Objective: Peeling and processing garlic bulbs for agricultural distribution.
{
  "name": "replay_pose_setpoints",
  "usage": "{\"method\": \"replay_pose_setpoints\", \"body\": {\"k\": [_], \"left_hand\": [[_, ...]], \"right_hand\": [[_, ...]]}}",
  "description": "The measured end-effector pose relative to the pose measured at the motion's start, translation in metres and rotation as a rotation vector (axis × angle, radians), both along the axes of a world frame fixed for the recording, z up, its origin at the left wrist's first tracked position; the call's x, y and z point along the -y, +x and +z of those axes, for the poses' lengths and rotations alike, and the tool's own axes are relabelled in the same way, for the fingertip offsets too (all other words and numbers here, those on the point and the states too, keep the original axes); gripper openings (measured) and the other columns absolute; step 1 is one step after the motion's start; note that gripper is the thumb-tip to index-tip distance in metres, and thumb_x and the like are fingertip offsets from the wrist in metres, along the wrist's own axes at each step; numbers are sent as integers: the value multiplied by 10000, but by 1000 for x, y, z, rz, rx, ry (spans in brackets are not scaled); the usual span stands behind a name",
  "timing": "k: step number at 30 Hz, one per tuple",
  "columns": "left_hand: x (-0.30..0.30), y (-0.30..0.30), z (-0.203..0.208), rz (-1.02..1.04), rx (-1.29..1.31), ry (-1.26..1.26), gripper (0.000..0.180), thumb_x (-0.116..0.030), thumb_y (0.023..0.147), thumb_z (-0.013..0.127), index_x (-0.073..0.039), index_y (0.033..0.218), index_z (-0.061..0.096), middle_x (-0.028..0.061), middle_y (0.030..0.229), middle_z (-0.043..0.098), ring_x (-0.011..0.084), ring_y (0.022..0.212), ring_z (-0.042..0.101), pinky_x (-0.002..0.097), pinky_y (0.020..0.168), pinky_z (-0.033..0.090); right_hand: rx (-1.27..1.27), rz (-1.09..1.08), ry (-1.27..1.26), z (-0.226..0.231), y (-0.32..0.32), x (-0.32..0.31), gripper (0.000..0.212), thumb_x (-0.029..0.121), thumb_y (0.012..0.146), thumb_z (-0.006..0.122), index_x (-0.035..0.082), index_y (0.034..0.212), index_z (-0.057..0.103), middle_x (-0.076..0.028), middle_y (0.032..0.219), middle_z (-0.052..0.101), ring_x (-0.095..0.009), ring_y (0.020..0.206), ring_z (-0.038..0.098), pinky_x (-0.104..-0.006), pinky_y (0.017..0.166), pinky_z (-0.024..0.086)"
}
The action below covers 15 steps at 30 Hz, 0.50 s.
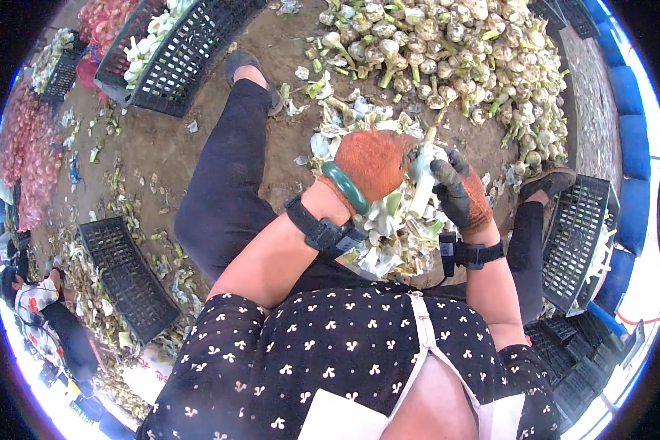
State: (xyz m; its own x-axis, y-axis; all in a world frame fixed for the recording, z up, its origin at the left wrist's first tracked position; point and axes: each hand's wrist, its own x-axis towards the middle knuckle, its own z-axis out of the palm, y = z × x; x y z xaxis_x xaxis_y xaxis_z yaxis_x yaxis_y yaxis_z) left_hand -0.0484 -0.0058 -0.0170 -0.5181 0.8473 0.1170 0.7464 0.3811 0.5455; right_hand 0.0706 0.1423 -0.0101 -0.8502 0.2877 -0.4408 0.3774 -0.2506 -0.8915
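A head of garlic (424, 183) with a pale green stem is held between my two gloved hands, above a heap of peeled skins and leaves (389, 238). My left hand (370, 165), in an orange work glove with a green bangle at the wrist, is closed at the garlic's left side; the back of the glove hides most of its fingers. On the other side, the dark-coated fingers of my right hand (462, 192) wrap the garlic, with thumb and forefinger near the bulb. The stem slants down toward my lap.
A large pile of untrimmed garlic (447, 51) lies ahead to the right. Black plastic crates stand at the upper left (187, 59), left (130, 279) and right (576, 242). Red mesh sacks (33, 147) line the far left, near another person (55, 315). Blue barrels (633, 132) stand right.
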Motion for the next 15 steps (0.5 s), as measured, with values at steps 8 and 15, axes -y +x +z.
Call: {"method": "replay_pose_setpoints", "body": {"k": [8,15], "left_hand": [[12,10,-3,-98,-1,38,318,-259,722,590,-102,996,556,97,774,600,295,708,600,402,595,474],[10,8,-6,-133,-2,39,285,-248,738,590,-81,968,562,130,782,606,302,718,601,414,613,474]], "right_hand": [[98,153,178,7,7,-8,405,288,742,657,32,1050,599,-4,855,621,-76,672,548,-218,567,435],[133,376,190,12,8,-10,464,296,719,669,8,1074,590,-24,860,625,-78,695,544,-221,596,435]]}}
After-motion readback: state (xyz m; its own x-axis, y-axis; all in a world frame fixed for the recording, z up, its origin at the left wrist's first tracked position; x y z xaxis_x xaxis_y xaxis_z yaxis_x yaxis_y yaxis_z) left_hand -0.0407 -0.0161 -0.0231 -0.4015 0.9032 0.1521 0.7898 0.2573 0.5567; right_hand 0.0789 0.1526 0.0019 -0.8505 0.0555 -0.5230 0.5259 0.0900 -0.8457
